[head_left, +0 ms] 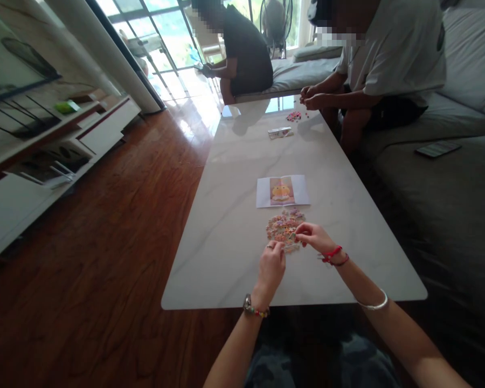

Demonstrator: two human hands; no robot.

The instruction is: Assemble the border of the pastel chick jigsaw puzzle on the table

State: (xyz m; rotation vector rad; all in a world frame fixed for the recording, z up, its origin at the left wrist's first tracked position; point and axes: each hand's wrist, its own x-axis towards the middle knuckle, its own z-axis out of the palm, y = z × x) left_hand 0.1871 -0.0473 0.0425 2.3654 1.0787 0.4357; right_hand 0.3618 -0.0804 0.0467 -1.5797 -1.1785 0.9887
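Observation:
A loose heap of small jigsaw puzzle pieces [281,225], mostly orange, pink and pale, lies on the white table in front of me. My right hand [313,237] is at the heap's right edge, its thumb and fingers pinched on a small puzzle piece [293,236]. At the near edge of the heap, my left hand [272,264] has its fingers closed; whatever they hold is hidden. A few joined pieces [292,248] seem to lie between the two hands. Just beyond the heap is a creased sheet of paper [262,193] with a yellow and orange picture.
The white marbled table [210,253] stretches away from me. Farther along it lie a clear packet [280,132] and a pink-red heap of small pieces [294,116]. A person in white [404,48] sits at the right; another in black [246,54] sits at the back. A phone [438,149] rests on the sofa.

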